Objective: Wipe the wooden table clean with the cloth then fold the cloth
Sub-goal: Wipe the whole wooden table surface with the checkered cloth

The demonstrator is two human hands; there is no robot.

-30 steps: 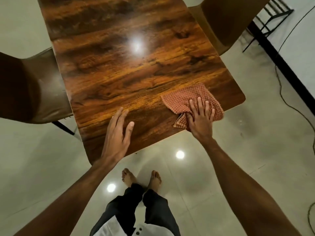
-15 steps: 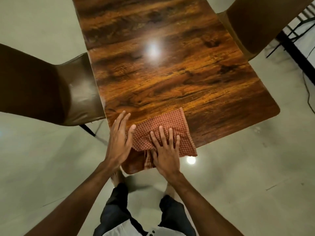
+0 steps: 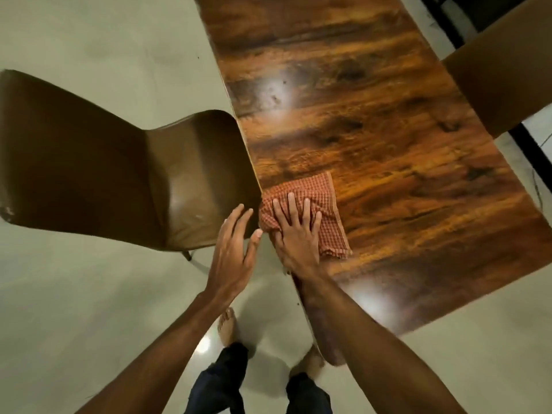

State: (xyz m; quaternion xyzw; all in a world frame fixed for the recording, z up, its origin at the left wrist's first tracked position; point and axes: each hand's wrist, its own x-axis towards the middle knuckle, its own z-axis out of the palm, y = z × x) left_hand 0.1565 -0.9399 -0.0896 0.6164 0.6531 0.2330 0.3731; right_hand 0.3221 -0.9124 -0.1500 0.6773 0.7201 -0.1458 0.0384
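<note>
The red checked cloth lies bunched at the left edge of the glossy wooden table, near its front corner. My right hand presses flat on the cloth with fingers spread, covering its near left part. My left hand hovers just off the table's left edge, fingers apart and holding nothing, its thumb close to the cloth. A few small specks show on the tabletop further back near the light glare.
A brown chair stands against the table's left edge, right beside my left hand. Another brown chair sits at the right side. Pale tiled floor surrounds the table; my bare feet stand below its front corner.
My right hand has swept the cloth from the table's right front corner across to its left edge. My left hand has slid off the tabletop to just beyond that edge.
</note>
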